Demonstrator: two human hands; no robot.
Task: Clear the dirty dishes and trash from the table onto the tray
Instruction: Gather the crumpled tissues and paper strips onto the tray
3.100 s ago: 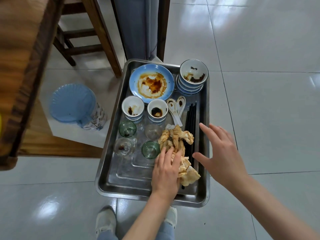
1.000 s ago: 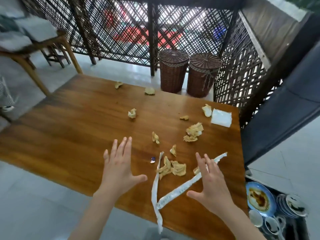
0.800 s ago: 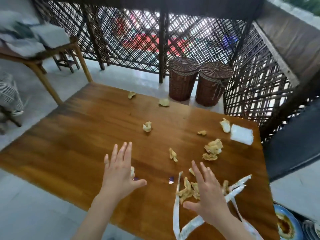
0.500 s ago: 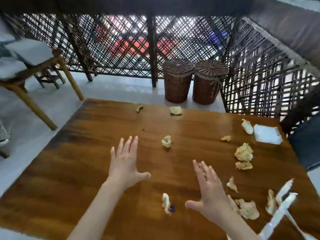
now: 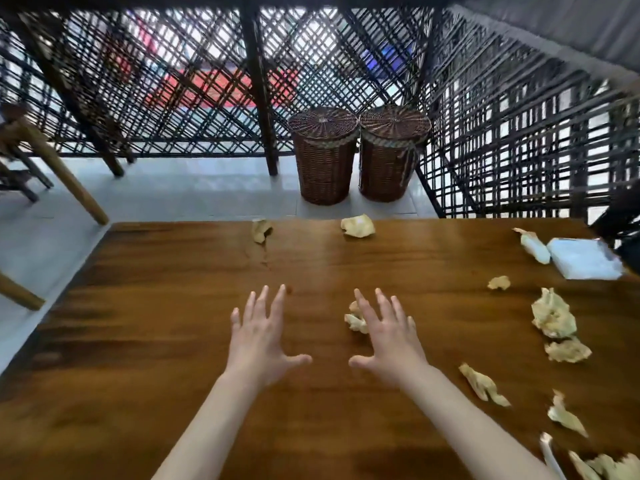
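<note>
Both hands hang over the wooden table [image 5: 156, 306], palms down, fingers spread & straight, holding nothing. Left hand [image 5: 261, 337] is over bare wood near the middle. Right hand [image 5: 389, 341] is just beside it, w/ its fingers over a small crumpled tissue [image 5: 355, 320] that peeks out at the hand's left edge; can't tell if they touch it.

Trash is scattered across the tabletop. Two crumpled wads sit at the far edge: a small one [image 5: 260, 230] and a bigger one [image 5: 357, 225], well apart from the hands. On the right side: a rolled wad [image 5: 533, 245] touching a flat white napkin pack [image 5: 583, 258], a tiny scrap [image 5: 499, 282], a large wad [image 5: 553, 318] w/ a flatter one [image 5: 568, 350] just below it, then torn bits [image 5: 483, 384] and [image 5: 566, 415] nearer the person. Bottom right corner shows more crumpled paper [image 5: 613, 467] and a white strip [image 5: 550, 455], partly cut off by the frame.

Tray not in view.

Beyond the table: two lidded wicker baskets [image 5: 323, 157] and [image 5: 391, 154] side by side on pale floor tile, backed by a dark lattice screen [image 5: 173, 81]. Wooden furniture legs [image 5: 59, 171] at far left. Nothing lies between the hands and the nearest tissue.
</note>
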